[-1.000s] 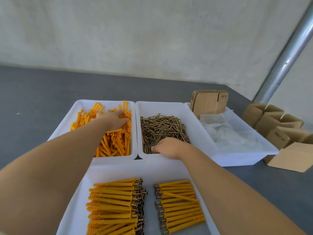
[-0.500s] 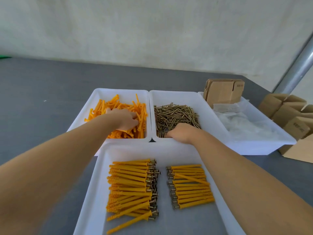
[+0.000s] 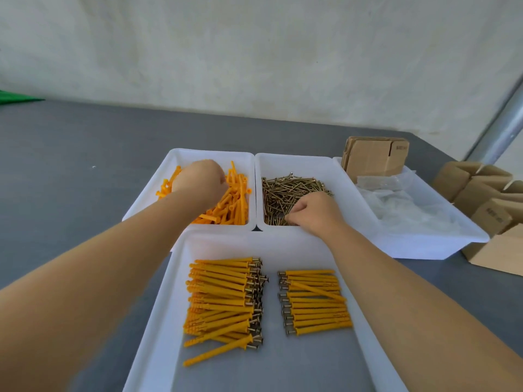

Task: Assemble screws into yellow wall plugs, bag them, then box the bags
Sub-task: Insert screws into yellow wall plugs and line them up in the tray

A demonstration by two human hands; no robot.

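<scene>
Wall plugs (image 3: 230, 202) under curled left hand (image 3: 199, 181), screws (image 3: 285, 190) under right hand (image 3: 314, 212).

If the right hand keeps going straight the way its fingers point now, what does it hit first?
The right hand has its fingers curled down and to the left into the pile of screws in the middle white bin. Going on, it would likely meet more screws first, then the bin floor; depth is unclear.
</scene>
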